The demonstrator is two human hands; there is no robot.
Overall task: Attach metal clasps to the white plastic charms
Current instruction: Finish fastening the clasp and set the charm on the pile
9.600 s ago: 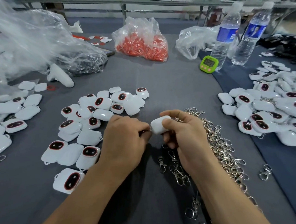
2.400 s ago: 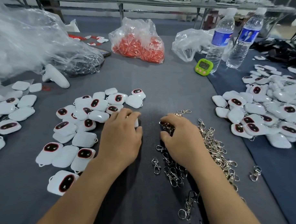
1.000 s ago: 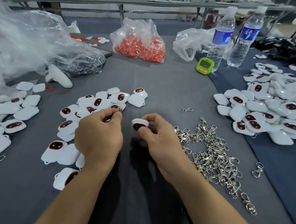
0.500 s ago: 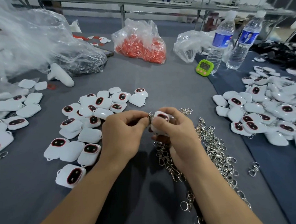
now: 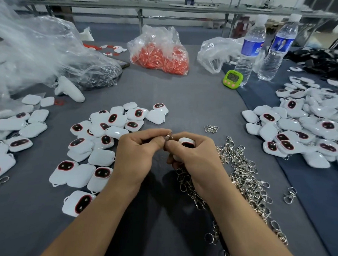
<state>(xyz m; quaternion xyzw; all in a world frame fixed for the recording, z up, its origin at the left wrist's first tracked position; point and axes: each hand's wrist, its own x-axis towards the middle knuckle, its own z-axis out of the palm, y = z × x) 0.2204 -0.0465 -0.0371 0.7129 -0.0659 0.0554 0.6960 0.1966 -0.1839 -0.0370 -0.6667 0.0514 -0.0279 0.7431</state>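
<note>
In the head view, at the centre of the frame, your left hand (image 5: 136, 155) pinches a small silver metal clasp (image 5: 168, 136) between thumb and forefinger. Your right hand (image 5: 195, 157) is curled round a white plastic charm with a dark, red-rimmed oval face (image 5: 186, 142), its thumb and forefinger meeting the clasp, above the grey cloth table (image 5: 184, 101). Your fingers hide whether the ring has entered the charm's loop, so I judge this one mid-attachment. Much is left: the heap of loose silver clasps (image 5: 243, 174) at lower right and the spread of bare white charms (image 5: 106, 129) left of centre are still waiting, while a finished charm at the left edge (image 5: 0, 166) already trails its clasp. A second ago your hands were apart, the left over the spread; now they have met.
</note>
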